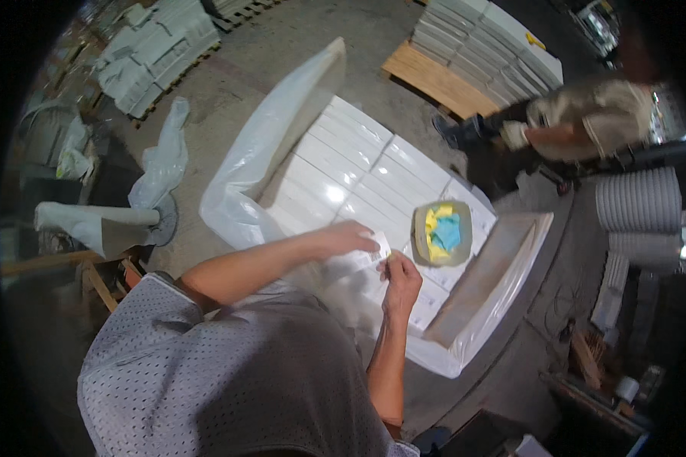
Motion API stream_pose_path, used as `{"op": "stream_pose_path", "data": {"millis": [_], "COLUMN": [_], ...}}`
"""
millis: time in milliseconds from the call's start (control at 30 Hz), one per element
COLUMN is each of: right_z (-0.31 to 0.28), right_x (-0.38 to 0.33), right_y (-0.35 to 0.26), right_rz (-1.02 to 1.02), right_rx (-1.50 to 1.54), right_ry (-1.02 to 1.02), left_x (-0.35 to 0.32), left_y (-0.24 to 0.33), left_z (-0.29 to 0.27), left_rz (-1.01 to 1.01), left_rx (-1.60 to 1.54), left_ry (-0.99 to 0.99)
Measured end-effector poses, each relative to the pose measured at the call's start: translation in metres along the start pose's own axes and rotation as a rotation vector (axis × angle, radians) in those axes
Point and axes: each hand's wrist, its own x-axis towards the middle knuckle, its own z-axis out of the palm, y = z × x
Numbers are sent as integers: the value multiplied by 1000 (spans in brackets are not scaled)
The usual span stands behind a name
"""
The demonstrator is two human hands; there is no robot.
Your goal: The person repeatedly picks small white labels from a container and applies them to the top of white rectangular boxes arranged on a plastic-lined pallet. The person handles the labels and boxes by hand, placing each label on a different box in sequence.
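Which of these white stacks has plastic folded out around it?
The near stack, under the left hand and right hand: plastic flares out along its sides. The far left stack and far right stack show none folded out.

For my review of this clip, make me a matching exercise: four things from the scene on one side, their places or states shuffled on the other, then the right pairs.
Things
1. Translucent tub
2. White label
3. Plastic sheeting
4. Wooden pallet

Places or states
A. Under a white stack at upper right
B. Holding a yellow piece and a blue piece
C. Along opposite sides of the nearer white packs
D. Between the left hand and the right hand

Right pairs: 1-B, 2-D, 3-C, 4-A
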Motion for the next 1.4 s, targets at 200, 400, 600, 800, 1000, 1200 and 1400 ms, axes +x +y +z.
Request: {"op": "stream_pose_path", "data": {"millis": [200,400,600,800,1000,1200,1400], "right_z": [13,11,4,-8,-30,-29,-28], "right_x": [0,0,8,5,15,19,9], "right_y": [-30,-19,-6,1,36,53,49], "right_rz": [-62,-222,-244,-62,-61,-74,-82], "right_rx": [-40,-317,-409,-383,-127,19,66], "right_ry": [187,239,270,251,227,186,217], "left_x": [-14,-4,-2,-5,4,20,35], "left_y": [60,45,36,33,33,20,3], "left_z": [19,16,30,40,47,57,61], "left_rz": [-139,-67,88,124,-251,-163,-201], "left_rx": [-117,156,675,718,-163,64,93], "left_ry": [121,121,233,131,86,-33,-33]}}
